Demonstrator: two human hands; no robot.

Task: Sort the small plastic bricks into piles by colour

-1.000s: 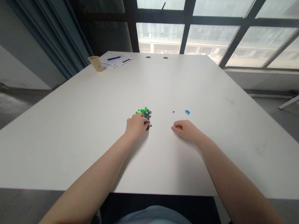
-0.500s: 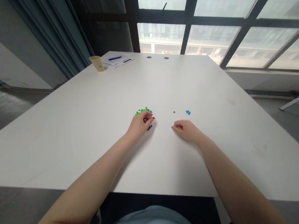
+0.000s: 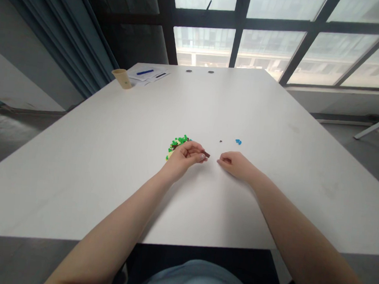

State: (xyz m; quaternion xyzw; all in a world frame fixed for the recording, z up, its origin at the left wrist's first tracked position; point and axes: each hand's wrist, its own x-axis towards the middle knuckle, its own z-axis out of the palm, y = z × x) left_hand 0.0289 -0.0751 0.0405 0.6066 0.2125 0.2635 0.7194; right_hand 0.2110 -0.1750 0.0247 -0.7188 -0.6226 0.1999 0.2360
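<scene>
My left hand (image 3: 184, 157) is raised a little above the white table (image 3: 245, 111), pinching a small dark brown plastic brick (image 3: 206, 155) at its fingertips. Just behind that hand lies a heap of tiny green bricks (image 3: 178, 143), mixed with some brown and blue ones and partly hidden by the hand. My right hand (image 3: 235, 165) rests on the tabletop with its fingers curled, holding nothing I can see. Beyond it lie a few small blue bricks (image 3: 238, 142) and a tiny dark brick (image 3: 220, 141).
At the far left corner of the table stand a tan paper cup (image 3: 122, 78) and papers (image 3: 147, 74) with a blue pen (image 3: 145, 72). Two small round holes (image 3: 200, 71) mark the far edge. Large windows lie beyond, with a dark curtain at the left.
My left hand has lifted and turned from the heap, moving right with a brown brick now pinched in its fingertips. The right hand has not visibly moved.
</scene>
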